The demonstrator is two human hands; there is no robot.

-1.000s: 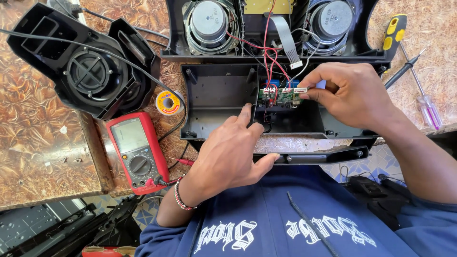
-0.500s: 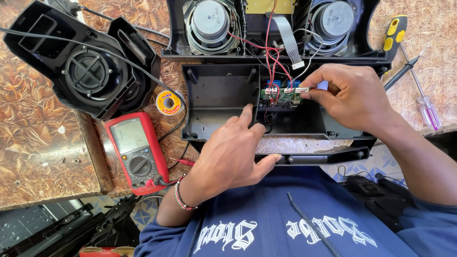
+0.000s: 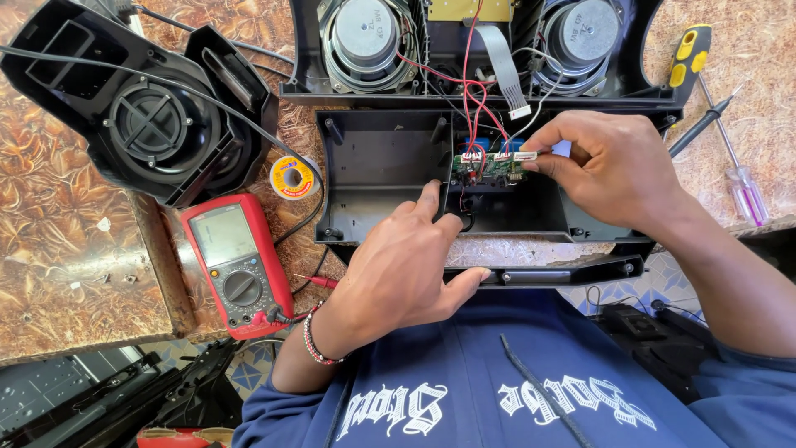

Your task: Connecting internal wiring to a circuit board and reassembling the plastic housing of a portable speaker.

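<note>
An opened black speaker case [image 3: 377, 158] lies on the patterned worktop, with two round speaker cones [image 3: 365, 37] along its far side. Inside it a small green circuit board [image 3: 485, 168] hangs on red and white wires. My right hand [image 3: 609, 166] pinches the board's right end between thumb and fingers. My left hand [image 3: 406, 261] rests on the case's near edge, its fingertips touching the board's lower left and a black wire there.
A red multimeter [image 3: 235, 264] with probe leads lies left of my left hand. A yellow solder reel [image 3: 293, 177] sits beside the case. A second black speaker housing [image 3: 141, 108] lies at the upper left. Screwdrivers [image 3: 734, 149] lie at the right.
Both hands stay on the board; the right hand has shifted very slightly. Otherwise nothing has visibly changed.
</note>
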